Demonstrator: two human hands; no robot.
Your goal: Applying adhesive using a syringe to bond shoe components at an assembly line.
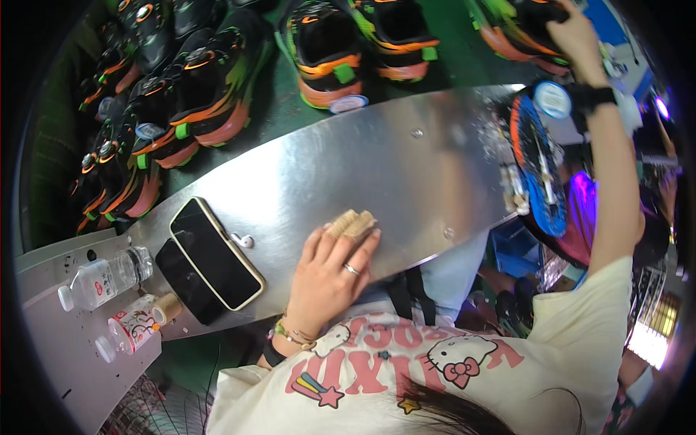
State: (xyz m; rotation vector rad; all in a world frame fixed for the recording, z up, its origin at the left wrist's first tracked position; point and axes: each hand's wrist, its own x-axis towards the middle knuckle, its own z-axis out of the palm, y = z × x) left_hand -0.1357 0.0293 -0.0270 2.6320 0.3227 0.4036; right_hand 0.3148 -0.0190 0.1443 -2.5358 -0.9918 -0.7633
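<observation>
From afar, I take the left grip [332, 264], unclenched on the metal counter [319, 167], as bracing the reach, the black-and-orange shoe [518, 29] being at the right grip [578, 40], whose hold I cannot tell.

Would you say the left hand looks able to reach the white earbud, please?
Probably yes: the white earbud lies near the left hand on the metal table, with nothing visible between them.

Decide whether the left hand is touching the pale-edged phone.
Apart. The head view shows it: a strip of shiny metal tabletop lies visible between the left hand and the pale-edged phone.
</observation>
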